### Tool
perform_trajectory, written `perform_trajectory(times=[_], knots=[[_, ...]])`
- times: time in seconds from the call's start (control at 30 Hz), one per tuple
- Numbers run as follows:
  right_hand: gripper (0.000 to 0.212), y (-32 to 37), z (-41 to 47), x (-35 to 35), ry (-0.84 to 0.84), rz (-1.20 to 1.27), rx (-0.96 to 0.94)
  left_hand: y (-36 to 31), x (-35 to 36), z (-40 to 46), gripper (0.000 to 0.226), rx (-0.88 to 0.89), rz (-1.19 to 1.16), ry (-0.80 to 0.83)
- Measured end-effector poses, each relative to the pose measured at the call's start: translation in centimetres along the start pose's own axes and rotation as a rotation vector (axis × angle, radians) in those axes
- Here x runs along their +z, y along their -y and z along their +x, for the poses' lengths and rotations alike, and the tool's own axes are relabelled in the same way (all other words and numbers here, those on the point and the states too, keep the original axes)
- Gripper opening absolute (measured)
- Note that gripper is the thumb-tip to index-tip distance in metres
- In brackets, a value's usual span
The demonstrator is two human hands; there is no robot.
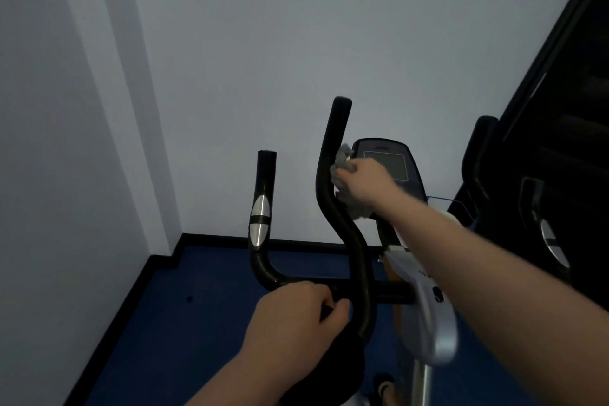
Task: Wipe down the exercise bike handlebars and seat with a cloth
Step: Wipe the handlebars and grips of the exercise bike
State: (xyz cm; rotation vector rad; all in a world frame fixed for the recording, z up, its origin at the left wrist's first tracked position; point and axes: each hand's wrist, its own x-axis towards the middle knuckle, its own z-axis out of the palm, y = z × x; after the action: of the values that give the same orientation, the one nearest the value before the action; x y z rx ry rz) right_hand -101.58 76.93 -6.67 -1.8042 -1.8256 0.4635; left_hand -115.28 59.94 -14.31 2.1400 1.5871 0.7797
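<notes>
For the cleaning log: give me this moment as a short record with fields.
right hand: right hand grips a grey cloth against the tall curved bar
left hand: left hand grips the horizontal bar
screen: console just behind the right hand
other grip: short bar with silver pads, untouched
seat: not in clear view
floor: blue

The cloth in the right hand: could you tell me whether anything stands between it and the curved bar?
Nothing visible does. The right hand holds the cloth right against the curved bar. The console sits behind the hand, not between.
</notes>
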Motion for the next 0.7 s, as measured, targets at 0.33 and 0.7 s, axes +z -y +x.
perform_trajectory(times=[0.33, 0.7], knots=[[0.036, 1.1, -3.3, 1.2, -0.023, -0.234, -0.055, 0.2, 0.2, -0.2, 0.044, 0.008, 0.016, 0.000], [0.032, 1.4, -4.5, 1.2, 0.029, -0.331, -0.120, 0.1, 0.2, -0.2, 0.045, 0.013, 0.040, 0.002]])
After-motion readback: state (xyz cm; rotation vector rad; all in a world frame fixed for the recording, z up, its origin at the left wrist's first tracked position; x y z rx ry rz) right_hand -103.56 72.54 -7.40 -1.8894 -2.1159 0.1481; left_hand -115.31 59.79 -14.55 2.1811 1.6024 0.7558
